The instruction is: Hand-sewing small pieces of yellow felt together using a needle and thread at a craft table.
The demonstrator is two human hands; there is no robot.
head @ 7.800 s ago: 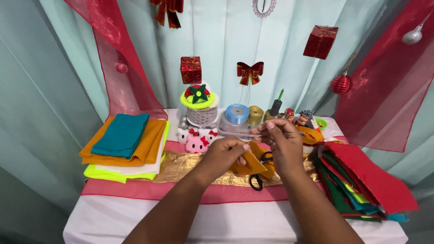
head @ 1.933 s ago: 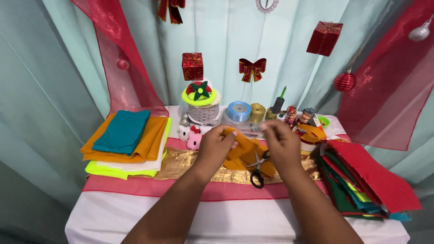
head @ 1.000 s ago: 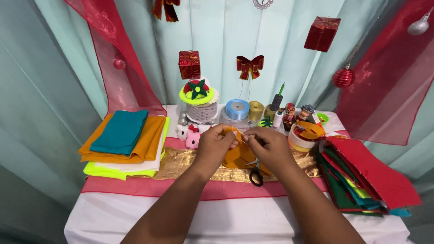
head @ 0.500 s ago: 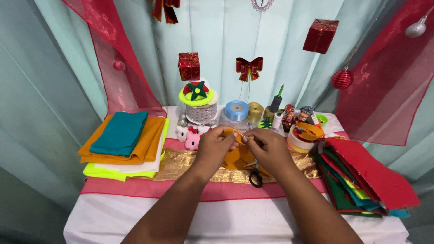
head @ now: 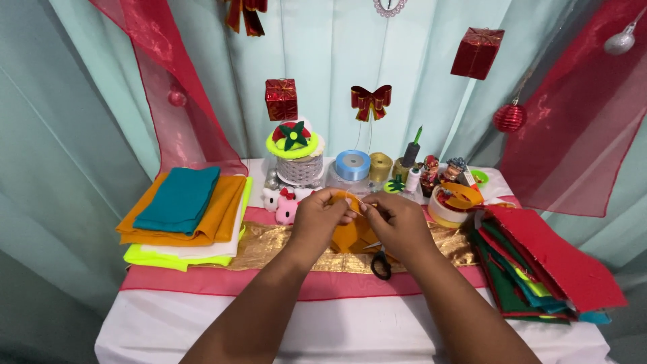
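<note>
Nearest the viewer, just this side of the orange felt piece (head: pixel 350 232), black-handled scissors (head: pixel 381 261) lie on the gold table runner (head: pixel 269 246), partly under the right hand. The felt piece itself is held up over the runner between both hands: the left hand (head: pixel 317 222) pinches its left edge with fingers closed narrow on it, and the right hand (head: pixel 397 222) pinches its upper right edge the same way (the fingertips of the two hands nearly meet at the top). Left of the felt piece sits a stack of folded felt (head: pixel 185 212), teal on orange on yellow; right of it a fanned pile of red and green sheets (head: pixel 552 263). Beyond the felt piece stand a blue ribbon roll (head: pixel 352 165) and a lime-topped jar (head: pixel 294 158).
</note>
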